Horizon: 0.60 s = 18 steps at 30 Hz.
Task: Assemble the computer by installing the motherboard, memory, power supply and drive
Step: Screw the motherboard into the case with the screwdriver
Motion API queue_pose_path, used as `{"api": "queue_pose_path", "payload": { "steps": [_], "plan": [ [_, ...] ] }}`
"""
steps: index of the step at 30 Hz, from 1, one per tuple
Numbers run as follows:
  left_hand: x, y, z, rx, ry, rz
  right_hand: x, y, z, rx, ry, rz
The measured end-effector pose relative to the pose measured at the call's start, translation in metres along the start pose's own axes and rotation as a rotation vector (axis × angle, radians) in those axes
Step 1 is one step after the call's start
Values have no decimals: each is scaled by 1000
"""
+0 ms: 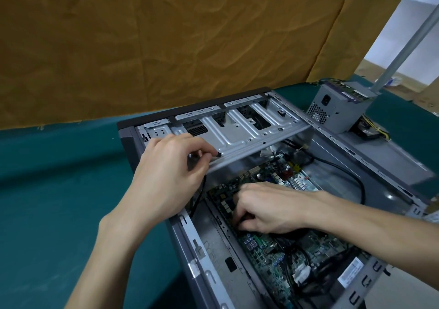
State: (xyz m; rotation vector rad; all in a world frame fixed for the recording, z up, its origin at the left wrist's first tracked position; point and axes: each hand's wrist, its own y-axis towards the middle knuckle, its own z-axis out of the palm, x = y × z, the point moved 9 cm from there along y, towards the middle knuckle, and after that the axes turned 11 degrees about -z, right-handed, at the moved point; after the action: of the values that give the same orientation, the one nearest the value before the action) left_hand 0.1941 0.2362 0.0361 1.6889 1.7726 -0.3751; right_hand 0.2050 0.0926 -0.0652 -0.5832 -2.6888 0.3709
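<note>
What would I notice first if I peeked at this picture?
Probably the two hands inside the open computer case on the green table. The right hand presses down on the green motherboard, while the left hand pinches a black cable. A grey power supply waits behind.

No legible text; white label (351, 276) on computer case (370, 156) rim too blurred to read.

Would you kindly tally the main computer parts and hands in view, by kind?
Computer case: 1
Motherboard, inside the case: 1
Power supply, outside the case: 1
Hands: 2, left hand pinching a black cable, right hand on the motherboard
Total: 5
</note>
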Motion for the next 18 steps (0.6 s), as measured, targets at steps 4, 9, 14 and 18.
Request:
{"api": "queue_pose_path", "payload": {
  "steps": [4,9,14,18],
  "plan": [
    [0,0,0,0,-1,-1,-2,-1,0,-9,-4,1],
    [0,0,0,-1,-4,4,-3,-1,0,3,-13,5],
    [0,1,0,-4,1,7,-3,-1,0,13,-8,-11],
    [0,0,0,-2,6,10,-1,-1,-1,8,3,-28]
  ]
}}
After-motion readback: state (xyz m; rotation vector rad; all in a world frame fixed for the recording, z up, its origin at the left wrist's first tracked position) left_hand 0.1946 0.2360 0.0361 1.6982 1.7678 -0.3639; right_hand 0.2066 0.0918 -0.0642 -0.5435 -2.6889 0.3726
